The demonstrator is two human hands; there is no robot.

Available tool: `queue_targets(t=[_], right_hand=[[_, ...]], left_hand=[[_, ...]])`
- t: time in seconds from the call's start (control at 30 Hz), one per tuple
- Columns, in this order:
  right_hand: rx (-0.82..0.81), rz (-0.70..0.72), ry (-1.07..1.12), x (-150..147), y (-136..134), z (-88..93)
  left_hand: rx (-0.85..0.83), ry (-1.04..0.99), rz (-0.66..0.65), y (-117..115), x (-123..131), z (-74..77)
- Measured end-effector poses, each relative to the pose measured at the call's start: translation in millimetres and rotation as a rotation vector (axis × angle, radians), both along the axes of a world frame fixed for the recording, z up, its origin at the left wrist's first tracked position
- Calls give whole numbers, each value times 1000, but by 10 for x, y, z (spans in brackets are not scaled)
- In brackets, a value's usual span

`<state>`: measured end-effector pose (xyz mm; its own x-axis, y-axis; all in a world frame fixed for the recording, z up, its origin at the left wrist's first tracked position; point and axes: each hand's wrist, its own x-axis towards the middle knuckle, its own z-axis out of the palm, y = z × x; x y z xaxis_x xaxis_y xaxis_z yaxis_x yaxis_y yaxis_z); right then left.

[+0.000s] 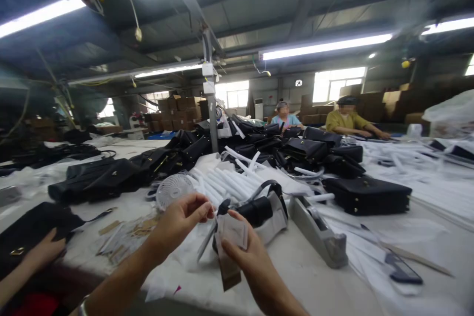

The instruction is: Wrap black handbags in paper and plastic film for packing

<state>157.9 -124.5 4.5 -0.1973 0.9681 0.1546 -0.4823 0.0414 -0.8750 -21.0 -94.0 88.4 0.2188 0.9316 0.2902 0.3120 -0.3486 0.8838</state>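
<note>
My left hand (181, 219) is raised over the table's near edge, its fingers pinched together on a thin string or strap end I cannot make out. My right hand (248, 259) grips a small white paper tag (233, 231) with a brown card (228, 271) hanging under it. Just behind the hands lies a black bag strap (259, 207) partly wrapped in white paper. A bundle of white paper rolls (225, 180) lies beyond it.
A grey tape dispenser (318, 229) sits right of my hands, a small white fan (172, 190) to the left. Black handbags (366, 192) are piled across the white table (307, 276). Another person's hand (44, 252) rests on a black bag at lower left. Two people sit at the far side.
</note>
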Motion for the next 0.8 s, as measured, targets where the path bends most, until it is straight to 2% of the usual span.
queue_targets(t=[0.1,0.2,0.33,0.47,0.57,0.67,0.8], right_hand=[[30,-105,-113,170,-58,-70],[85,-179,-182,286,-118,-126],[124,-172,-237,376,-217,-206],[120,-219,-148,417,-251,-361],[-21,-181,-18,416,-254,-454],[-148,-101,81,394,-277,-469],[-88,-137,38,387,-306,-452]], left_hand=[[-12,-12,-36,-75,127,-27],[-112,-104,-82,-138,252,-79],[-186,-249,-41,-199,420,-194],[-181,-312,-23,-224,559,-327],[-152,-350,-23,-217,651,-428],[-125,-355,-19,-206,744,-509],[-109,-327,-27,-191,843,-577]])
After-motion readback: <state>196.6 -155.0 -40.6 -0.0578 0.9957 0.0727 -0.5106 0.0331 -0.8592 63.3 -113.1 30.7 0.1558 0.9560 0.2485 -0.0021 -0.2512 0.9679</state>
